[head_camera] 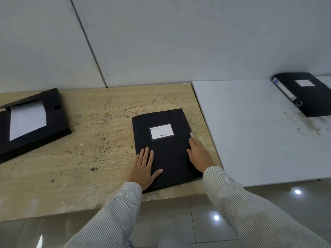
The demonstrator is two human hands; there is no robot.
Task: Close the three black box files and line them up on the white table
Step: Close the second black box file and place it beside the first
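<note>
A closed black box file (pixel 167 154) with a white label lies flat on the wooden table, near its front right corner. My left hand (pixel 145 167) rests flat on its near left part, fingers spread. My right hand (pixel 199 154) lies along its right edge, fingertips by the flap. A second black box file (pixel 53 120) sits at the far left, lid open, with white paper (pixel 26 119) showing inside. A third black box file (pixel 304 93) lies closed on the white table (pixel 250 131) at the right.
The wooden table (pixel 89 149) is scratched and speckled, and butts against the white table on its right. A grey panelled wall runs behind both. Glossy floor tiles show below the front edges.
</note>
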